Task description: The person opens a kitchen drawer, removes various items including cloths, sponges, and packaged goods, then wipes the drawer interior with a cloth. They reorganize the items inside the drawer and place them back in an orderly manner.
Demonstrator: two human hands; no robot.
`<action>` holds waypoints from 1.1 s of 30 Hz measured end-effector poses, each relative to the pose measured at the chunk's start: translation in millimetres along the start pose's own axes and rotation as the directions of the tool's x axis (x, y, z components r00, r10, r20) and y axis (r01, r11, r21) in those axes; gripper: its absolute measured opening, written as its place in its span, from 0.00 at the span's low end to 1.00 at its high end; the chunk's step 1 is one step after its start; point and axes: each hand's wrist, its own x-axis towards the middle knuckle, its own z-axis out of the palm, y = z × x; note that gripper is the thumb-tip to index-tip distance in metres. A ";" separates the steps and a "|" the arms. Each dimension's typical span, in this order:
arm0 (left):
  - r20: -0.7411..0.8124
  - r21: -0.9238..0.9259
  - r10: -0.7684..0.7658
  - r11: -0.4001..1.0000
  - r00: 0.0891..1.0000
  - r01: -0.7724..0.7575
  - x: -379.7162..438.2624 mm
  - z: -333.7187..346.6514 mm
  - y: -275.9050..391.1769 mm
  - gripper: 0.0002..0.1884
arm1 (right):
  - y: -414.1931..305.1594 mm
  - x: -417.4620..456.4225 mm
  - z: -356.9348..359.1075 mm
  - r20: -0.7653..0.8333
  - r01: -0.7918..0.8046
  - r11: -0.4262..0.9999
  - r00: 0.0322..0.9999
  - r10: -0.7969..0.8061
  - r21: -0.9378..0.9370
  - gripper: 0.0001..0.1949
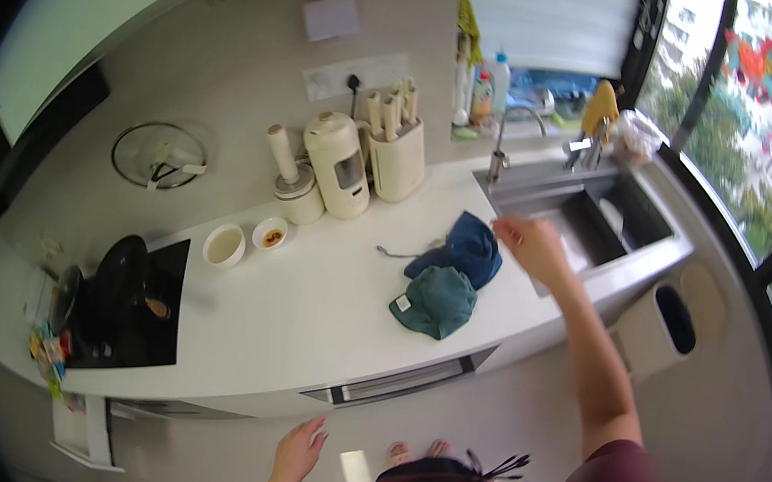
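Note:
Two fabric caps lie together on the white countertop [287, 323]. The green cap [440, 299] has a small white patch by its brim and partly overlaps the dark blue cap [469, 245] behind it. A thin grey cord [395, 252] trails out to the left of the blue cap. My right hand [527, 249] hovers at the blue cap's right edge with its fingers bent. Whether the fingertips touch or pinch the fabric cannot be made out. Low in front of the counter, my left hand [300, 449] hangs with nothing in it, thumb apart from the fingers.
A steel sink [571, 221] with a tap is at the right, above a bin [655, 335]. Along the wall stand a knife block [397, 158], a cream appliance [337, 165] and two bowls [224, 245]. A black wok [122, 272] sits on the hob; an open drawer [83, 431] juts out.

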 end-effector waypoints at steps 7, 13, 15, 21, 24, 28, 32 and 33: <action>0.074 -0.076 0.128 0.990 0.989 -0.122 121.5 -26.3 79.5 0.16 | 64.4 77.8 -40.2 -0.096 -0.073 0.994 0.992 0.081 0.085 0.12; 0.140 -0.206 0.079 0.977 0.987 -0.049 213.2 13.8 171.8 0.16 | 122.6 260.9 -40.7 -0.149 0.005 0.969 0.988 0.033 0.245 0.13; 0.173 -0.256 0.090 0.966 0.981 -0.043 245.2 33.1 213.7 0.17 | 132.4 334.5 -36.5 -0.282 0.084 0.983 0.959 -0.035 0.161 0.13; 0.340 -0.063 0.166 0.986 0.926 -0.154 331.6 38.8 348.1 0.18 | 129.8 517.3 -12.3 -0.347 0.077 0.975 0.938 0.000 0.209 0.18; 0.267 0.220 0.284 0.912 0.921 -0.345 389.1 9.7 410.3 0.18 | 124.7 565.0 8.1 -0.379 0.068 0.984 0.925 0.000 0.164 0.19; 0.074 0.361 0.505 0.790 0.860 -0.495 486.3 -35.1 480.4 0.19 | 142.9 615.0 17.0 -0.456 0.168 0.887 0.889 0.053 0.431 0.22; -0.123 0.126 0.276 0.957 0.953 -0.261 611.6 -65.0 527.6 0.18 | 208.1 673.5 -43.6 -0.010 -0.021 0.096 0.950 0.311 0.995 0.28; -0.266 0.220 0.484 0.873 0.834 -0.436 647.8 -69.0 540.9 0.17 | 223.1 680.5 -59.6 -0.030 0.003 0.072 0.928 0.372 0.997 0.28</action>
